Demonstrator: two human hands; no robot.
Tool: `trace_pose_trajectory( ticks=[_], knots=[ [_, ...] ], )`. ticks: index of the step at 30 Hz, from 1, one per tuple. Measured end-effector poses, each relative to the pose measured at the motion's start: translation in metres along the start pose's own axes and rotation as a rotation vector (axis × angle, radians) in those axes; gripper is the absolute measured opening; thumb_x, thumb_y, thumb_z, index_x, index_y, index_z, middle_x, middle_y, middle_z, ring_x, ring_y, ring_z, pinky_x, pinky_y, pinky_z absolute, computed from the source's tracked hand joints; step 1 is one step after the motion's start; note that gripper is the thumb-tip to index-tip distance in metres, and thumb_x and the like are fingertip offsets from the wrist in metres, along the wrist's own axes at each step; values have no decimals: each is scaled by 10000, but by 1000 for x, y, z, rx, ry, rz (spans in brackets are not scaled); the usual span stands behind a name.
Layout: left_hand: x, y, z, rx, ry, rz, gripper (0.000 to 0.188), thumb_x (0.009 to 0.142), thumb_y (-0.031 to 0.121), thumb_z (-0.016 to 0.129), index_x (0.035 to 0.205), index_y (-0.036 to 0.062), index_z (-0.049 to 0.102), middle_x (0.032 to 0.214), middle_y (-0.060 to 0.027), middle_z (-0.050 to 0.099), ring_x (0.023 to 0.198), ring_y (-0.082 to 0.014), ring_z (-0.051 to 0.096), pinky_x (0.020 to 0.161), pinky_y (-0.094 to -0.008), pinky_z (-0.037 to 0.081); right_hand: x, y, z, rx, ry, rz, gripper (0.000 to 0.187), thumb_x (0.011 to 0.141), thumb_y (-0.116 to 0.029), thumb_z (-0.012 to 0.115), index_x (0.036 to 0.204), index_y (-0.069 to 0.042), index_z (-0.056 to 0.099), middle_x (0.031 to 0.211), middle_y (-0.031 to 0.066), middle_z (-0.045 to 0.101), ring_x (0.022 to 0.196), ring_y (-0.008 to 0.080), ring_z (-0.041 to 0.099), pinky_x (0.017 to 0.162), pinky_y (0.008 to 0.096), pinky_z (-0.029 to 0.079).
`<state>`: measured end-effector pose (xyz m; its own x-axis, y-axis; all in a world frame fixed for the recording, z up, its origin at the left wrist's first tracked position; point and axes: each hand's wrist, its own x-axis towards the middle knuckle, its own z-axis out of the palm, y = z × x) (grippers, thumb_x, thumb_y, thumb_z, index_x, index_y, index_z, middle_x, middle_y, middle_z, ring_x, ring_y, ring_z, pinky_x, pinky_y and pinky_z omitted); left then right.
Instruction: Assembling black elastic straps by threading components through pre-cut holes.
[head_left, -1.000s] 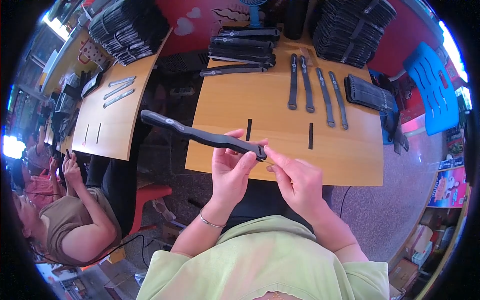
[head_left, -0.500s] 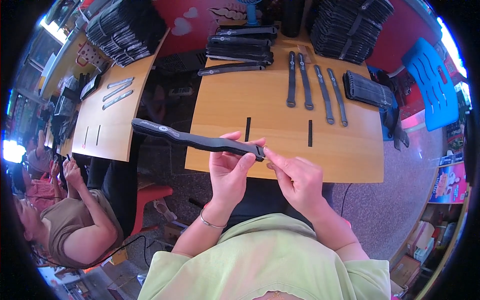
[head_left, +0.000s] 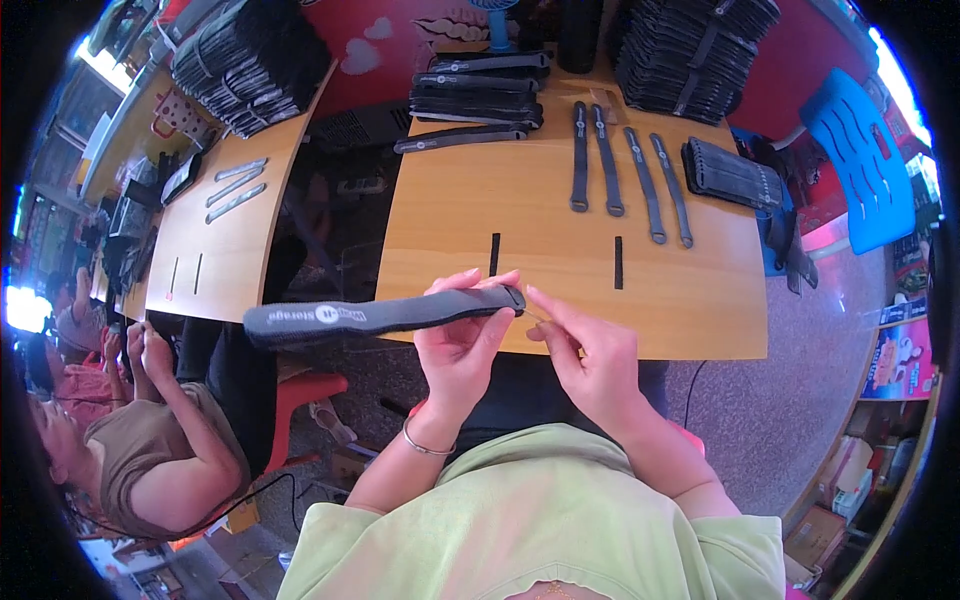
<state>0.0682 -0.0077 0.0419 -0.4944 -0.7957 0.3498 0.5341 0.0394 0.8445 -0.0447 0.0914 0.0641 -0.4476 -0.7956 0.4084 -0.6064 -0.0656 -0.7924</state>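
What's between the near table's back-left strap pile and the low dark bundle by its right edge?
Four grey straps, plus a small brownish piece near their far ends; head view.

Held strap (head_left: pixel 385 314) is before and left of four straps (head_left: pixel 643 180) on the table (head_left: pixel 450 200)

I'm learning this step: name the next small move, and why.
Perhaps ease the thin yellowish strand over the end of the dark grey strap with the right grip, since the strand runs from there toward that end while the left grip holds the strap nearby.
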Motion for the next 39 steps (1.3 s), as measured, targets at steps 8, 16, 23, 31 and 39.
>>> trace_pose_trajectory(
  ticks=[8,16,23,31,39],
  knots=[
    [-3,-3,-5,261,-74,168,433,814,-139,604,1192,14,460,1121,-141,535,1102,-294,583,925,-375,489,-2,4,7,164,-47,108,370,890,-23,558,1247,-119,569,719,47,679,560,61,576,506,238,431],
    [-8,-9,-2,389,-63,334,411,793,-143,625,1140,25,481,1015,-111,522,1101,-308,585,855,-341,523,1,-5,9,1089,-203,713,310,949,-75,510,1258,-83,525,763,38,668,466,8,374,434,152,247],
    [1,1,2,-178,75,-251,388,865,-73,575,1204,18,410,1111,-177,607,1062,-291,609,905,-372,506,-1,9,17,389,-20,167,233,908,13,545,1135,-1,595,807,65,686,709,108,662,579,206,475],
    [-4,-12,1,68,120,-119,390,838,-76,618,1187,-50,445,1158,-197,590,1050,-230,613,893,-324,514,9,5,23,93,14,69,166,861,-40,614,1024,-30,646,755,128,679,664,223,688,549,295,514],
    [9,-4,-23,194,-209,-268,320,838,-91,607,1154,-58,569,1101,-98,605,1027,-174,614,903,-286,498,10,24,11,385,-198,315,141,894,-51,577,1013,-26,648,737,107,681,656,180,687,544,267,499]
  ],
)
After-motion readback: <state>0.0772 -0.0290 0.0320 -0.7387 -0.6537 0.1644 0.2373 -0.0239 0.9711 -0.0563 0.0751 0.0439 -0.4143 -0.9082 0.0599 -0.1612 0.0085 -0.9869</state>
